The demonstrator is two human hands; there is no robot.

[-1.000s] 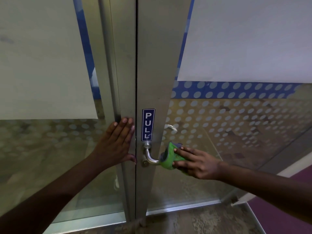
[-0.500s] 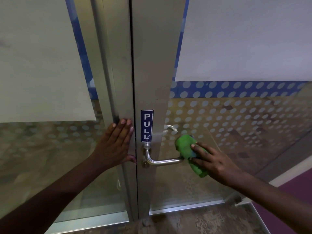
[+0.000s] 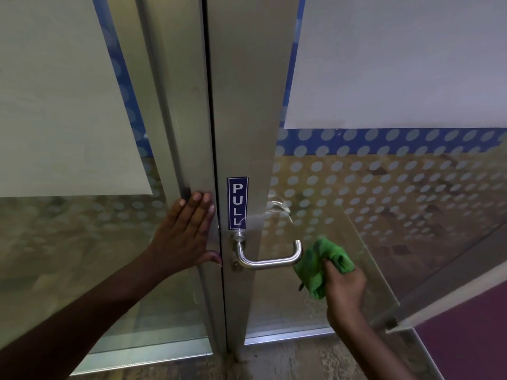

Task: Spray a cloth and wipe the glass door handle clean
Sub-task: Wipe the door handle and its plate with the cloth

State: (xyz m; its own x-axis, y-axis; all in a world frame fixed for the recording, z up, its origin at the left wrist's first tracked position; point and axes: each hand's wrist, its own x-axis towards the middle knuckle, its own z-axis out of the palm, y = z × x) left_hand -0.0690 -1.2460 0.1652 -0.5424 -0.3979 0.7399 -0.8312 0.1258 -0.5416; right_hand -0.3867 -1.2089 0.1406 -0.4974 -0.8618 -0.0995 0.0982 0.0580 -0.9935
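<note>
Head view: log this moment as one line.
left hand: flat on frame | right hand: holds cloth | cloth: at handle tip | phase: wiping

A metal door frame (image 3: 241,105) carries the fittings. On its face, a blue PULL sign (image 3: 237,203) is stuck upright, and just below it a steel lever handle (image 3: 267,259) is mounted, running to the right and bending back toward the glass. The left hand (image 3: 184,237) lies flat on the neighbouring frame. Below, a speckled floor (image 3: 288,360) meets the door's foot.
</note>
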